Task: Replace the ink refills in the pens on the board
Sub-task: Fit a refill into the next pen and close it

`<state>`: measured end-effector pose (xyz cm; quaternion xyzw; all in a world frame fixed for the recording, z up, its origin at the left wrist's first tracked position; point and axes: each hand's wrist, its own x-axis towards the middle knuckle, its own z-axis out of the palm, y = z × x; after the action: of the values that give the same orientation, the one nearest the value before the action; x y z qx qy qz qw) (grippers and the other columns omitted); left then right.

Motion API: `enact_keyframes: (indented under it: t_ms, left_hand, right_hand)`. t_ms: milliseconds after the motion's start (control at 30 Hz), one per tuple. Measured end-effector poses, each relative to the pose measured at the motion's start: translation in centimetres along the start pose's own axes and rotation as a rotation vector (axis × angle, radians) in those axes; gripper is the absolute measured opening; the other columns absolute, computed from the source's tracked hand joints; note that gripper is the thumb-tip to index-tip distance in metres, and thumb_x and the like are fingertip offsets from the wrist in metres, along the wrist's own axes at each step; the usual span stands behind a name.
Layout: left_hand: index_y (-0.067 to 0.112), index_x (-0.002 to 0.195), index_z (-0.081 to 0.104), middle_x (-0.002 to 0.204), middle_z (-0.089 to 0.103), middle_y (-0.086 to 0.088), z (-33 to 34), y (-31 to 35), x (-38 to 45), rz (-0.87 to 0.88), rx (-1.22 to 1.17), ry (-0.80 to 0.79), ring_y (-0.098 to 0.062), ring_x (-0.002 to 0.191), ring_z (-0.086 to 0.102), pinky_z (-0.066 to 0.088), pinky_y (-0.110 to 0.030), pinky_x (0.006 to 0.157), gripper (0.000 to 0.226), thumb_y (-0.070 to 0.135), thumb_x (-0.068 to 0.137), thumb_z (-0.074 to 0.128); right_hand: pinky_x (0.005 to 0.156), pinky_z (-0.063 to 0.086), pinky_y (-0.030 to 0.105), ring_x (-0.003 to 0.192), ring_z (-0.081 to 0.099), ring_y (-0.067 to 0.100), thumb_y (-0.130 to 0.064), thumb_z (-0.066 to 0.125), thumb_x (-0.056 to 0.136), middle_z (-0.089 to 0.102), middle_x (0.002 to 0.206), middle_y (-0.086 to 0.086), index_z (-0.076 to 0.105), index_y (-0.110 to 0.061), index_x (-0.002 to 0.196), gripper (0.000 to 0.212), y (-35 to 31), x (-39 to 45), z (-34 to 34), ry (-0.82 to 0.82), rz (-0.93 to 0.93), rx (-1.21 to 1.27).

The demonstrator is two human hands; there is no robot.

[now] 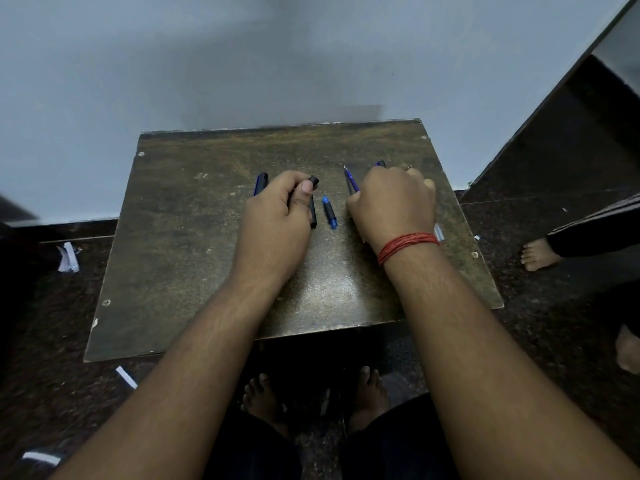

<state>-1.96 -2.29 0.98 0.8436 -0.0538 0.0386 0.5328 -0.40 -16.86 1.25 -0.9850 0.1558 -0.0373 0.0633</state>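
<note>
Brown board [180, 237] on the floor: left hand [277, 216] grips a black pen barrel [313, 202]; right hand [391, 206] pinches a blue refill [351, 180] (tip pointing far); blue pen section [329, 212] lies between.

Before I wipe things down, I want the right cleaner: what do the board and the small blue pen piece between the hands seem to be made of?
The board looks like laminated or varnished wood: mottled brown, scuffed, a dull shine near the front, chipped pale edges, screw heads at the corners. The blue pen piece looks like smooth moulded plastic with a slight gloss; too small to be sure.
</note>
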Motion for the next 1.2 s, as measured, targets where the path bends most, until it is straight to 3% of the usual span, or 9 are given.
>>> enact_keyframes:
  t_ms: [200, 300, 400, 533, 667, 733, 933, 1033, 1200]
  left_hand:
    - [0.023, 0.100, 0.067, 0.069, 0.064, 0.003, 0.2, -0.1, 0.0, -0.007, 0.013, 0.001, -0.013, 0.071, 0.059, 0.040, -0.012, 0.057, 0.019, 0.025, 0.104, 0.049]
    - [0.027, 0.098, 0.066, 0.072, 0.065, 0.001, 0.3, -0.1, -0.1, -0.002, 0.015, -0.005, -0.014, 0.071, 0.061, 0.042, -0.016, 0.057, 0.019, 0.026, 0.104, 0.048]
    - [0.027, 0.099, 0.065, 0.072, 0.065, 0.001, 0.3, -0.2, -0.1, 0.001, 0.015, -0.010, -0.015, 0.071, 0.061, 0.043, -0.020, 0.057, 0.019, 0.026, 0.104, 0.048]
    - [0.025, 0.099, 0.066, 0.073, 0.066, -0.002, 0.3, -0.2, -0.1, 0.002, 0.007, -0.001, -0.017, 0.073, 0.061, 0.042, -0.017, 0.056, 0.019, 0.025, 0.104, 0.048]
    - [0.026, 0.097, 0.066, 0.076, 0.067, -0.005, 0.3, -0.2, -0.1, 0.000, 0.011, -0.004, -0.018, 0.072, 0.061, 0.044, -0.025, 0.060, 0.020, 0.025, 0.104, 0.048]
    - [0.027, 0.096, 0.065, 0.075, 0.066, -0.003, 0.2, -0.2, -0.1, 0.002, 0.009, -0.004, -0.018, 0.071, 0.061, 0.043, -0.022, 0.057, 0.020, 0.025, 0.105, 0.047]
    - [0.025, 0.096, 0.064, 0.071, 0.064, 0.004, 0.3, -0.1, -0.1, 0.000, 0.006, -0.013, 0.003, 0.062, 0.054, 0.040, -0.008, 0.056, 0.021, 0.023, 0.105, 0.046]
    - [0.023, 0.096, 0.066, 0.076, 0.066, 0.007, 0.4, -0.2, 0.0, 0.016, 0.018, -0.033, 0.002, 0.070, 0.059, 0.040, -0.008, 0.057, 0.022, 0.022, 0.105, 0.046]
    - [0.023, 0.101, 0.069, 0.086, 0.071, 0.009, 0.1, -0.5, 0.4, -0.009, -0.052, 0.031, -0.002, 0.080, 0.065, 0.045, -0.012, 0.065, 0.023, 0.023, 0.105, 0.046]
  right_hand:
    - [0.089, 0.039, 0.044, 0.106, 0.057, 0.031, -0.032, 0.056, 0.093, 0.048, 0.074, 0.002, 0.037, -0.021, 0.062, 0.039, -0.4, 0.1, 0.4, 0.027, -0.010, -0.030]
    - [0.090, 0.039, 0.045, 0.110, 0.056, 0.031, -0.028, 0.056, 0.095, 0.066, 0.094, 0.005, 0.044, -0.022, 0.071, 0.028, -0.7, 0.2, 0.7, 0.040, -0.032, -0.044]
    - [0.092, 0.039, 0.047, 0.112, 0.056, 0.032, -0.029, 0.054, 0.097, 0.067, 0.104, 0.007, 0.059, -0.021, 0.088, 0.012, -0.9, 0.3, 0.7, 0.012, -0.031, -0.055]
    - [0.088, 0.038, 0.045, 0.106, 0.057, 0.031, -0.030, 0.053, 0.096, 0.065, 0.093, 0.006, 0.050, -0.020, 0.076, 0.023, -1.0, 0.4, 1.0, 0.025, -0.018, -0.063]
    - [0.092, 0.040, 0.045, 0.098, 0.056, 0.031, -0.034, 0.054, 0.093, 0.045, 0.073, 0.001, 0.039, -0.021, 0.063, 0.037, -0.9, 0.2, 0.2, -0.044, -0.005, 0.017]
    - [0.089, 0.043, 0.044, 0.086, 0.051, 0.030, -0.033, 0.054, 0.091, 0.043, 0.067, 0.000, 0.039, -0.019, 0.062, 0.036, -0.8, 0.2, -0.7, -0.082, 0.008, 0.099]
    - [0.052, 0.038, 0.027, 0.053, 0.047, 0.022, -0.023, 0.058, 0.083, 0.048, 0.055, 0.003, 0.045, -0.012, 0.057, 0.031, -1.4, 0.1, -2.7, -0.146, 0.018, 0.494]
    - [0.051, 0.042, 0.027, 0.056, 0.056, 0.016, -0.020, 0.063, 0.085, 0.062, 0.062, 0.003, 0.059, -0.012, 0.069, 0.018, -2.3, -0.5, -3.1, -0.197, -0.014, 0.652]
    - [0.050, 0.050, 0.027, 0.050, 0.059, 0.008, -0.002, 0.063, 0.086, 0.063, 0.061, 0.000, 0.063, -0.010, 0.079, 0.011, -2.7, -0.5, -1.8, -0.277, 0.079, 1.183]
